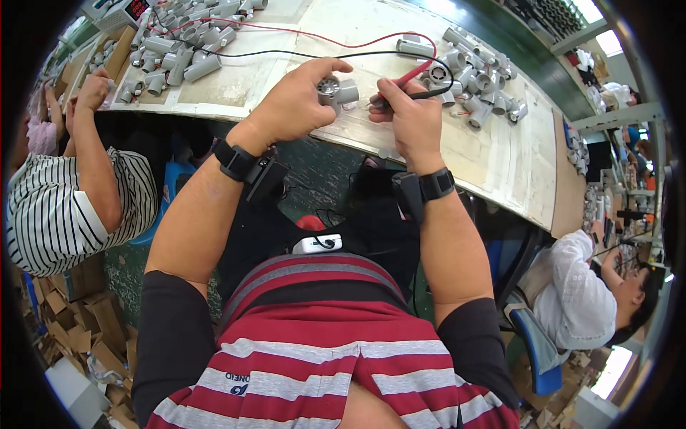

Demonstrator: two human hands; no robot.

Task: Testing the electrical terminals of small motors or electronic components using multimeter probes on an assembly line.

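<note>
Between the curved thumb and forefinger of my left hand (pixel 293 100) sits a grey plastic tube fitting (pixel 348 91). Its round end, with a small fan (pixel 328 87) inside, faces up. My right hand (pixel 416 121) is closed around two test probes, a red probe (pixel 414 73) and a black probe (pixel 431 93). Their tips point left toward the fitting, with a small gap between; my fingers partly cover them. A red lead (pixel 321 33) and a black lead (pixel 300 54) run from the probes across the table to a meter with a red display (pixel 134 8) at the far left.
Piles of grey tube fittings lie on the table (pixel 286 79) at the far left (pixel 175 61) and to the right (pixel 479 75). A person in a striped top (pixel 71 200) works at left; another in white (pixel 575 300) sits at right. Cardboard boxes (pixel 107 322) fill the lower left floor.
</note>
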